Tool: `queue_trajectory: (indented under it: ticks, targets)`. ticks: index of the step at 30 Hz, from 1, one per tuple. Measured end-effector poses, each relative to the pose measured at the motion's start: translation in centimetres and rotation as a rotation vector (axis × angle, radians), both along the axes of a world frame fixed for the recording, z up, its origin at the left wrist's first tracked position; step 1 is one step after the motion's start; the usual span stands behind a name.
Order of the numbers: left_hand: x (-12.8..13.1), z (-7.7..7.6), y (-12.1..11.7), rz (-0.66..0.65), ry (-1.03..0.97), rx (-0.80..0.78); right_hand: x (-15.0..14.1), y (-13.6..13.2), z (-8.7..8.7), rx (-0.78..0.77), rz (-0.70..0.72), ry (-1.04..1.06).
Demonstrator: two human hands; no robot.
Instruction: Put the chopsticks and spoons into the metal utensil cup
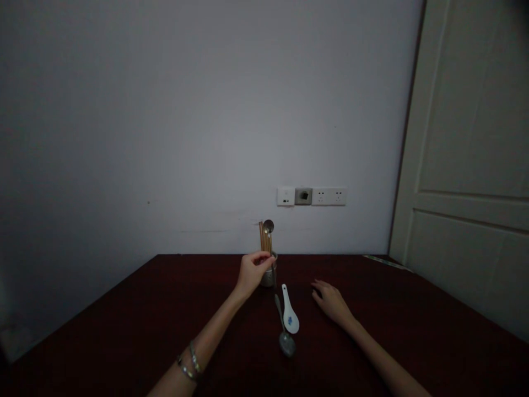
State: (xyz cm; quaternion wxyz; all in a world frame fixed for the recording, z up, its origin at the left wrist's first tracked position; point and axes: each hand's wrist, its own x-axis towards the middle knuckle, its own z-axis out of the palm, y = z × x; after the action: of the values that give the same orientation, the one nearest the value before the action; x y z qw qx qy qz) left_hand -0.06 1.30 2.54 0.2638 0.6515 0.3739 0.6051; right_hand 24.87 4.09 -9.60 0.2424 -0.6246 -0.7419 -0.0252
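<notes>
One round-bowled metal spoon (269, 225), pinched in the fingers of the left hand (252, 271) beside the cup (267, 279).
Wooden chopsticks (262, 236) already stand inside; a smooth white ceramic spoon (291, 321) and dull metal tablespoon (287, 344) still lie on its near side; the right hand (330, 300), right of the cup, grasps nothing.

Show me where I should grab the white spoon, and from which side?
I'd pinch the white spoon by its narrow handle, probably from the right: the right hand is nearby on that side, while another spoon lies close on the left.
</notes>
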Motion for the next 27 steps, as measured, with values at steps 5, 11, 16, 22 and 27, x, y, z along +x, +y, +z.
queue_trajectory:
  ticks: [5, 11, 16, 22, 27]
  targets:
    - [-0.6, -0.2, -0.1, -0.028, -0.015, -0.056, 0.4, 0.2, -0.5, -0.009, 0.015, 0.031]
    - [-0.7, 0.0, -0.1, -0.079, -0.017, -0.067, -0.2, 0.2, 2.6, -0.01, 0.153, 0.35]
    - [-0.4, -0.2, -0.1, -0.11, 0.005, -0.032, -4.8, -1.1, 10.7, -0.015, 0.349, 0.757]
    - [-0.2, -0.1, -0.5, -0.114, 0.019, -0.041, -9.2, -2.0, 15.4, -0.18, 0.476, 1.179]
    - [-0.2, -0.2, -0.5, -0.128, 0.027, -0.042, -9.8, -1.8, 15.4, -0.246, 0.515, 1.339]
